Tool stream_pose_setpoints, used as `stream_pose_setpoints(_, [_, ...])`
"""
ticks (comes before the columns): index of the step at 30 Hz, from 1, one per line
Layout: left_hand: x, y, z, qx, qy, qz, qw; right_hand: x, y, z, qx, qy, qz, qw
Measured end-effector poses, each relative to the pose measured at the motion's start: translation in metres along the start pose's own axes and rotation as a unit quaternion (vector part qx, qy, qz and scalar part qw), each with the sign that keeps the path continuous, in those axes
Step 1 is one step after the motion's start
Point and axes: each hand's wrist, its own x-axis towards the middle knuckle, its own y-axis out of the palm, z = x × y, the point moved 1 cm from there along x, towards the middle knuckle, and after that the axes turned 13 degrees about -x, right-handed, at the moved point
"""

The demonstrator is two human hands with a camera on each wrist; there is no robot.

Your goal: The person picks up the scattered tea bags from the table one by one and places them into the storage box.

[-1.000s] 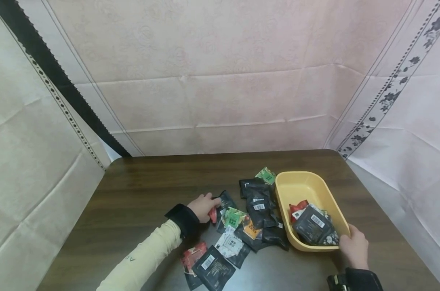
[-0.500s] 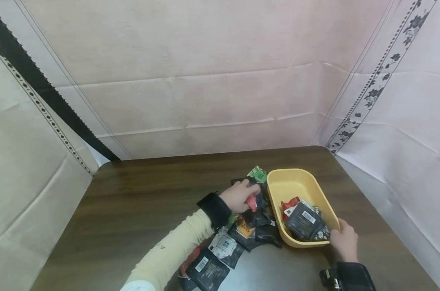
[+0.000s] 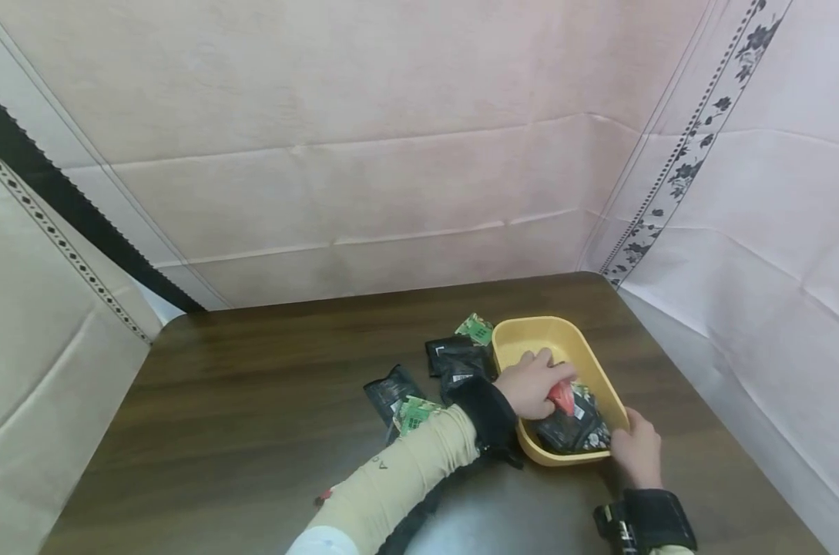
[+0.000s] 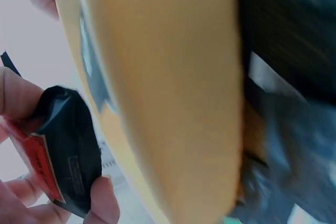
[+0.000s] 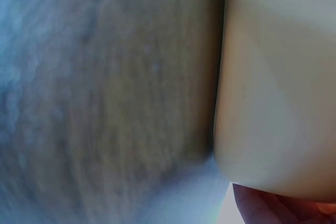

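My left hand (image 3: 530, 384) is over the yellow plastic basket (image 3: 521, 324), pinching a small red-and-black packet (image 4: 73, 150) between thumb and fingers. In the head view only the packet's red end (image 3: 562, 396) shows. Beneath it, several dark packets (image 3: 563, 433) lie in the near half of the basket. At the basket's near right corner, my right hand (image 3: 639, 451) grips the rim. The right wrist view shows a few of its fingers (image 5: 283, 208) beside the basket wall (image 5: 278, 87); the rest of that hand is out of that view.
Left of the basket lie black packets (image 3: 461, 361), a green-labelled packet (image 3: 474, 329), a dark packet (image 3: 393, 391) and another green one (image 3: 415, 415). My left forearm covers part of the pile. Pale cloth (image 3: 391, 193) hangs behind the wooden table (image 3: 253, 401).
My left hand has carried the red-and-black packet rightward from the pile, across the loose packets, to over the basket. My right hand stays on the rim. The head view has swung slightly right.
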Motion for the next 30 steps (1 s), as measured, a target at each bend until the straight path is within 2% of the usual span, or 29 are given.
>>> stream_pose_setpoints(5, [0.004,0.009,-0.014,-0.004,0.005,0.003,1.0,-0.001,0.002,0.001,-0.008,-0.01,-0.016,1.0])
stream_pose_setpoints(9, [0.003,0.014,-0.014,-0.013,0.015,0.011,0.9997,0.0,0.003,0.0,-0.011,-0.015,-0.021,1.0])
stream_pose_setpoints(19, [-0.004,0.007,0.005,-0.029,0.018,0.03,0.999,0.003,0.001,0.001,-0.013,-0.011,-0.017,1.0])
stream_pose_setpoints(25, [-0.014,-0.004,0.013,-0.008,0.007,0.022,0.9997,0.004,0.003,0.002,-0.012,-0.009,-0.006,1.0])
stream_pose_setpoints(30, [-0.03,-0.014,0.033,-0.013,-0.014,-0.001,0.9998,0.005,0.001,0.0,-0.017,-0.004,-0.001,1.0])
